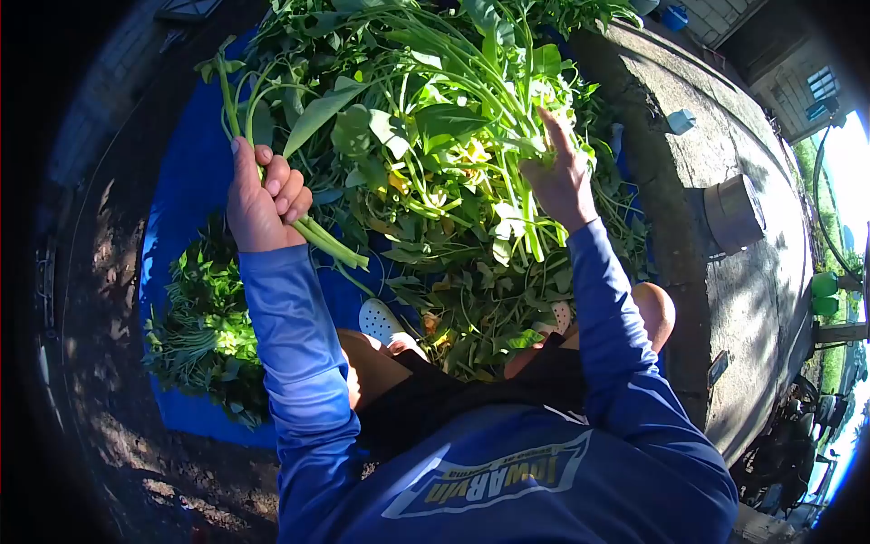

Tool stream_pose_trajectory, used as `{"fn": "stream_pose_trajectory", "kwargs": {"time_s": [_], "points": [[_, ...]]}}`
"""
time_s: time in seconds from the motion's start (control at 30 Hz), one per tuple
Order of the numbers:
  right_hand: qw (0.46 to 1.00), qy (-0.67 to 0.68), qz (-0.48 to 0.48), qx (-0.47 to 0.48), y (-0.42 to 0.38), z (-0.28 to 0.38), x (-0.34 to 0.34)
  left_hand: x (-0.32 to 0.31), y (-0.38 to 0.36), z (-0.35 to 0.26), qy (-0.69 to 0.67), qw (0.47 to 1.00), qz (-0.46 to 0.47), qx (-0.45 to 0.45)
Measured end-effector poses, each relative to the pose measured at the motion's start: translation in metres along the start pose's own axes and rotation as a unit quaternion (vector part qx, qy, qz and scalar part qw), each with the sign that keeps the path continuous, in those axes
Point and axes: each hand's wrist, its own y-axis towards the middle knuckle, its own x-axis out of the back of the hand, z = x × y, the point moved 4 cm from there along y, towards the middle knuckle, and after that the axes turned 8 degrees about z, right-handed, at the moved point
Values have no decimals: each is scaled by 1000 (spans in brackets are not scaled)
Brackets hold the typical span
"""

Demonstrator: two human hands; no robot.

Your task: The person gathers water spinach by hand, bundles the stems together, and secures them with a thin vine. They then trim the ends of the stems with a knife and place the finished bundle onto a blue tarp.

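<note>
fingers (288, 192) of my left hand (258, 213) are clamped on a few thick green stems (331, 243), whose cut-looking ends point down toward my lap and whose upper ends rise past my thumb. my right hand (564, 181) has its thumb and forefinger spread apart, at a thicker spray of leafy stalks (528, 227) in the sun; i can't tell how much of it they touch. both lots sit over the big loose heap (458, 317) of greens in front of me, with yellow flowers (476, 154) showing in it.

as for how far along things are, i'd judge that only part of it is sorted: the stems in my left hand are gathered together, and a smaller, tidier pile (213, 335) lies apart on the left of the blue sheet (177, 408). most of the greens are loose and tangled, spreading right up to my pale shoes (379, 322). out to the right is a rough concrete ledge (671, 100) with a round container (734, 213) on it.
</note>
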Motion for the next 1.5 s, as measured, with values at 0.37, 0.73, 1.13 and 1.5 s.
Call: {"fn": "stream_pose_trajectory", "kwargs": {"time_s": [0.37, 0.73, 1.13, 1.5], "points": [[973, -187, 71, -117, -8, -34, -13, 5, -6, 27, 32, 997, 25, 59], [968, -26, 183, -171, 11, -24, 26, -7, -7, 39, 48, 996, 26, 72], [856, 457, 87, -225, -20, 17, 28, -20, -19, 48, 129, 989, -5, 75], [857, 449, 99, -230, -94, 73, -87, 13, -62, 176, 80, 971, -3, 225]]}}
